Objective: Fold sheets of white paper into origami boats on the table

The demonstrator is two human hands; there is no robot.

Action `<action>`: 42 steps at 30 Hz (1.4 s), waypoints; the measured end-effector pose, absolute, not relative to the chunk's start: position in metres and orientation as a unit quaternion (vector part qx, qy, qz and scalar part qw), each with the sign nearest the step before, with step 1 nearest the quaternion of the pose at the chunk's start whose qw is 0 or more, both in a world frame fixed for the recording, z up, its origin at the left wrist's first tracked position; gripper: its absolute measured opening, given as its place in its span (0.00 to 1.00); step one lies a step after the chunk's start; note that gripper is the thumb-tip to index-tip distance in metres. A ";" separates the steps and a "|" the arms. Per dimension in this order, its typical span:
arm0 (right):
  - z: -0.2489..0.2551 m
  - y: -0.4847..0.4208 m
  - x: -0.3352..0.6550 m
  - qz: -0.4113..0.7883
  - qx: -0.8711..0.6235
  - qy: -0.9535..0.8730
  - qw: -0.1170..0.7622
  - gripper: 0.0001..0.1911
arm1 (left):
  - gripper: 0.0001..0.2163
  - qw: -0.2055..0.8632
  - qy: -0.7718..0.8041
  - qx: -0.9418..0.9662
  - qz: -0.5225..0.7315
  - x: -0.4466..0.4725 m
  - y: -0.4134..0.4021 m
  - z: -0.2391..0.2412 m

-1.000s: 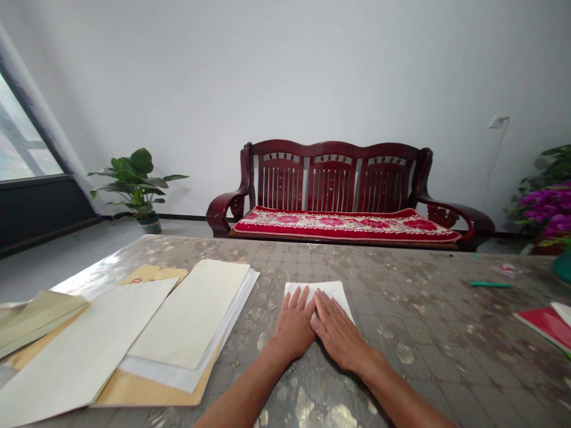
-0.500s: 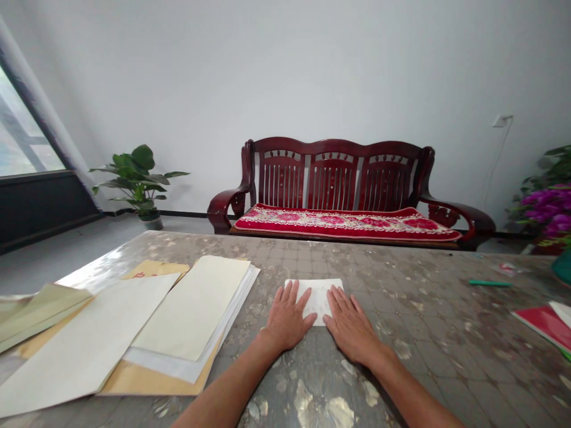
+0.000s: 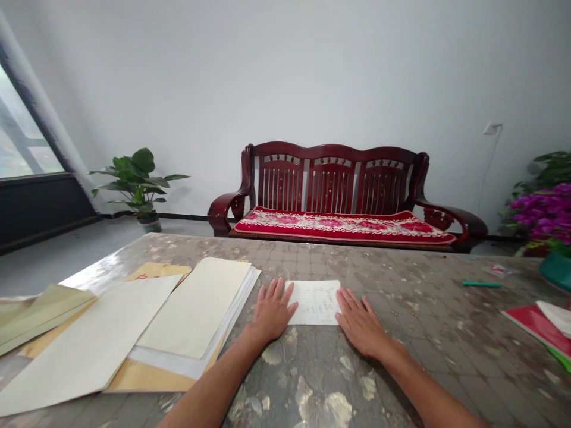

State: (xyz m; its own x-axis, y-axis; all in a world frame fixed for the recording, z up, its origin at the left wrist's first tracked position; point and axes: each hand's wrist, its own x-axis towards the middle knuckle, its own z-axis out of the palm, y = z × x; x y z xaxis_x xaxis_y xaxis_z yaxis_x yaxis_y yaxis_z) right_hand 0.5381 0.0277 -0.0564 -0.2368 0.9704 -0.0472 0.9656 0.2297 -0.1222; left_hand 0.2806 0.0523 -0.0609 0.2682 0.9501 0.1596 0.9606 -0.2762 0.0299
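White paper [image 3: 314, 303], faintly marked, lies flat on the patterned table [image 3: 419, 356] between the two hands. The left hand [image 3: 273, 310] is palm down with fingers fanned wide, its index finger and thumb reaching onto the sheet's left edge. The right hand [image 3: 363, 321] is also palm down and flat, fingers closer together, its fingertips and thumb at the right edge; neither grips anything. Both forearms slant inward toward the sheet. Beside the left hand, on its outer side, lie cream sheets [image 3: 196, 309]; well out beyond the right hand are a green pen [image 3: 482, 284] and a red booklet [image 3: 537, 326].
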 end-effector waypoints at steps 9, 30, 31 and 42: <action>-0.063 0.086 0.569 0.250 -0.625 -0.680 0.291 0.26 | 0.34 -0.107 -0.619 -0.765 -0.144 0.284 0.043 -0.045; -0.035 0.015 0.526 -0.078 -0.353 -0.819 0.445 0.19 | 0.38 0.102 -0.486 -0.737 -0.458 0.280 0.030 -0.051; -0.035 0.010 0.524 -0.106 -0.322 -0.837 0.430 0.20 | 0.35 0.106 -0.465 -0.747 -0.463 0.280 0.028 -0.049; -0.047 0.002 0.527 -0.011 -0.335 -0.883 0.329 0.15 | 0.10 -0.013 -0.378 -0.800 -0.466 0.261 0.027 -0.055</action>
State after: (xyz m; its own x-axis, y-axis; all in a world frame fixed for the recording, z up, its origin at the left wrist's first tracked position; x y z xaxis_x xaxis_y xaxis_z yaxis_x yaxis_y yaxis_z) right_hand 0.5274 0.0020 -0.0475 -0.5580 0.5848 0.5888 0.5990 0.7749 -0.2020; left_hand 0.2607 0.0267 -0.0554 0.2797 0.6171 0.7355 0.5930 -0.7135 0.3732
